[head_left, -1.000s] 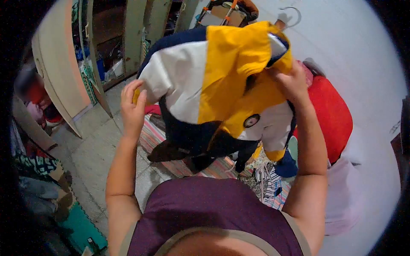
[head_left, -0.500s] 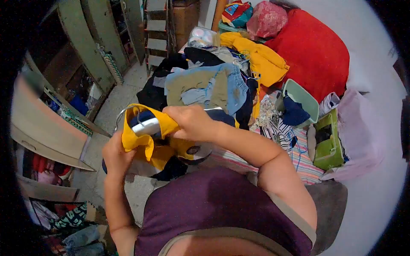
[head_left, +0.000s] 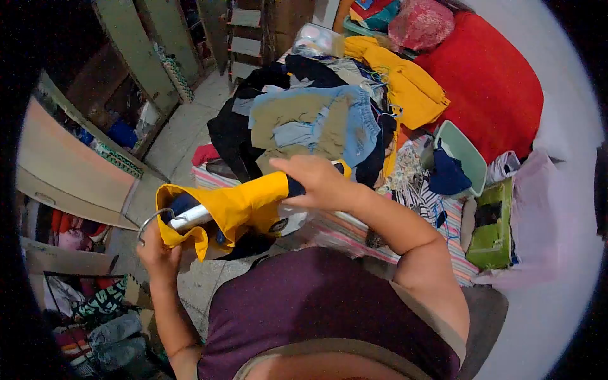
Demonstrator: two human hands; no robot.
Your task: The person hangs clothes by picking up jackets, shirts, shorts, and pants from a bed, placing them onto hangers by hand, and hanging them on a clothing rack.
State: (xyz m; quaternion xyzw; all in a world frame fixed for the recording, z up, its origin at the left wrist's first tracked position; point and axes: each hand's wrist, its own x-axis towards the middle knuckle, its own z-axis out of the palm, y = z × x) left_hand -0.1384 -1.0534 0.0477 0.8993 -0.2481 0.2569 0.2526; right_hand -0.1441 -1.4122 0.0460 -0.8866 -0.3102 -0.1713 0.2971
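Pinching yellow jacket (head_left: 256, 196) by the neck edge with left hand (head_left: 161, 253), clasping it farther along with right hand (head_left: 313, 180). Held just before purple top (head_left: 316, 297), on white hanger (head_left: 190, 217) — hook and neck opening toward the left, long axis crosswise, rising slightly rightward. Beyond: striped sheet (head_left: 345, 231) under heaped clothes (head_left: 361, 126); rightward, red bundle (head_left: 487, 82), pale-green bin (head_left: 470, 158). Outward left — tiled floor (head_left: 190, 114), stepladder (head_left: 246, 45), cabinet doors (head_left: 123, 47).

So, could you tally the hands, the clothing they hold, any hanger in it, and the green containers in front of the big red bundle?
Hands: 2 (left hand, right hand)
Held clothing: 1 (jacket)
Hangers: 1 (white hanger)
Green containers: 2 (pale green bin, lime green box)
Total: 6
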